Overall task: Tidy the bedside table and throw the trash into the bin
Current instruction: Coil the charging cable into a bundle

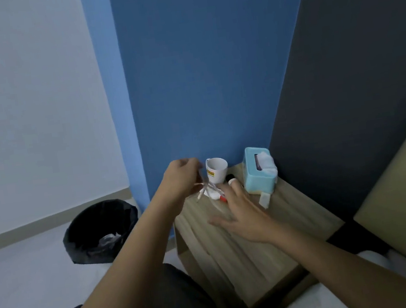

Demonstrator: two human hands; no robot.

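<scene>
Blue wall straight ahead, dark headboard panel to the right, and the wooden table (249, 246) sits tucked in the corner below you. At the back of it stands a white mug (216, 170) with a yellow label, and just right of that a light-blue tissue box (258, 172) with a tissue poking out the top. A small white scrap (265, 200) lies at the foot of the box.

Your left hand (183, 178) is up over the table's back-left corner, fingers (193, 164) bunched together, pinching what look like thin white sticks or strips of trash (208, 188); blur keeps me from calling exactly what they are. They hang down toward a crumpled white bit with a red spot (218, 196) lying in front of the mug.

Your right hand (244, 216) hovers low over the table, fingers spread wide, palm down, fingertips reaching toward that same litter. Touching it or not, I cannot tell.

Down on the floor to the left, well apart from the table, sits the bin (100, 231), black liner, a little pale rubbish showing inside.
</scene>
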